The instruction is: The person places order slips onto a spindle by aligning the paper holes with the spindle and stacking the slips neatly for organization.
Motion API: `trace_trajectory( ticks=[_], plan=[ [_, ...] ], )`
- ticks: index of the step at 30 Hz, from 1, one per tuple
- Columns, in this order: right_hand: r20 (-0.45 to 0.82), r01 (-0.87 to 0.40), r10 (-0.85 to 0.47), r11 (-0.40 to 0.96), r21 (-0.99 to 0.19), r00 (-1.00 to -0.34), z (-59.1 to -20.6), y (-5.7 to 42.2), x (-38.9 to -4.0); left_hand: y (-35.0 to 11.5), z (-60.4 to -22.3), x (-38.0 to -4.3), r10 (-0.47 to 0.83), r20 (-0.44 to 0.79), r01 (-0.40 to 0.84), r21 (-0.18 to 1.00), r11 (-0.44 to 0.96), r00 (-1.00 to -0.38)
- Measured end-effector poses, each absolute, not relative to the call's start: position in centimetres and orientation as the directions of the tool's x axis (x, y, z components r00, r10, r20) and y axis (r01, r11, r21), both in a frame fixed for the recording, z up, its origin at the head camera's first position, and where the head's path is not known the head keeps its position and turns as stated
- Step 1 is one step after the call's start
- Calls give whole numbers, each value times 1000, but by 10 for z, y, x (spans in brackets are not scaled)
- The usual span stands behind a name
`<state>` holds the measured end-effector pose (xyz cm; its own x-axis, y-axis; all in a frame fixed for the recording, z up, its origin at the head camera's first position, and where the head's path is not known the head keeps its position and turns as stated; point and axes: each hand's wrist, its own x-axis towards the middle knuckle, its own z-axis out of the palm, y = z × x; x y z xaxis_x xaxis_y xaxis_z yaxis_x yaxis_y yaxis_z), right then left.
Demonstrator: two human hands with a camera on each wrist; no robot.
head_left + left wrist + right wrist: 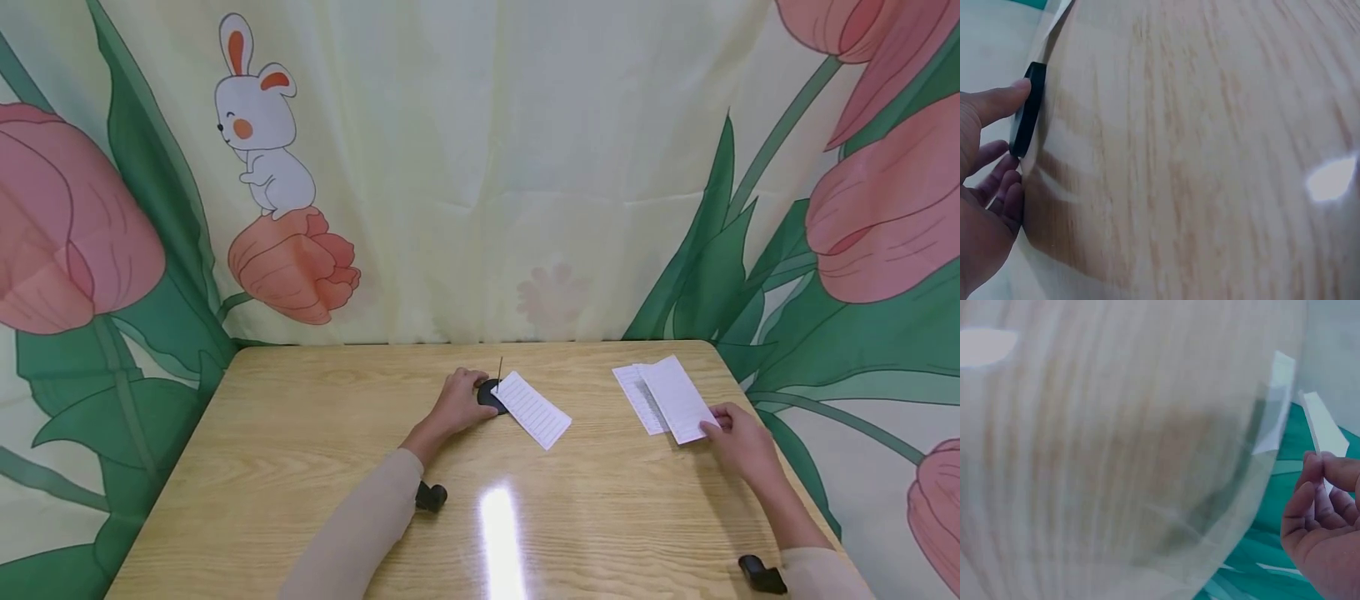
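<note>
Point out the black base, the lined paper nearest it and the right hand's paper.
Black base (489,395): head view, on its dark top.
Lined paper (534,412): head view, middle of its lined face.
Held paper (679,400): head view, middle of its upper face.

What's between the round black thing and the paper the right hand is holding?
In the head view: a lined paper that overlaps the round black thing, then bare wooden table, then another paper partly hidden by the held paper.
</note>
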<state>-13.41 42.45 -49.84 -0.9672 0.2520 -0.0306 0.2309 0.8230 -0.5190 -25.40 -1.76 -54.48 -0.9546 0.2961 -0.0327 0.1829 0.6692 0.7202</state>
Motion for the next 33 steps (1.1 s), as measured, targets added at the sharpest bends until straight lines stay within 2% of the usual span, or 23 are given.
trace_trajectory(
  ticks=[13, 24, 33],
  plan=[
    [64, 107, 168, 836, -538, -984, -463, 409, -142, -19, -527, -255, 292, -62, 136, 781, 610, -954],
    [44, 75, 128, 792, -606, -991, -443, 390, -154, -24, -497, -255, 323, 47, 228, 805, 548, -945],
    [51, 53, 112, 762, -645, -992, -426, 368, -160, -23, -472, -253, 320, 200, 343, 799, 493, -926]
  ],
)
